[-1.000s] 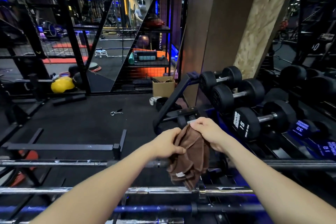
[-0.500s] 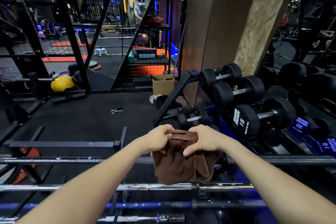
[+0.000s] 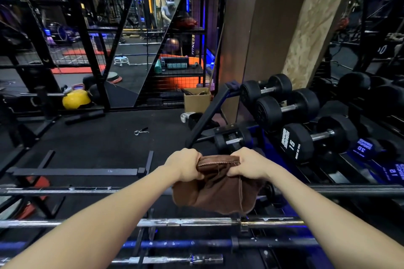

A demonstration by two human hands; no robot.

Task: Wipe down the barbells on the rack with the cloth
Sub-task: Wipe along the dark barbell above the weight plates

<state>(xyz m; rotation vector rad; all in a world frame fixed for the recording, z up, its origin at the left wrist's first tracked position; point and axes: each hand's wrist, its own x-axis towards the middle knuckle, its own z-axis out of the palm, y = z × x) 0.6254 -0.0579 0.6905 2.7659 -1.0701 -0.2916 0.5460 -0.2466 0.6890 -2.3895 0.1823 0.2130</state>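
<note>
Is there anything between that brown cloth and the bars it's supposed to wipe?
Nothing visible. Both the left hand and right hand grip the cloth by its top edge, and it hangs in front of the farthest barbell, just above the next barbell. Whether it touches either bar is unclear.

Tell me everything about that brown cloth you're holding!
The brown cloth looks like soft towelling with a stitched hem along its top edge. The left hand and right hand grip that edge, one at each end, and the rest hangs down loose and creased. It hangs in front of the far barbell; whether it touches the bar is unclear.
</note>
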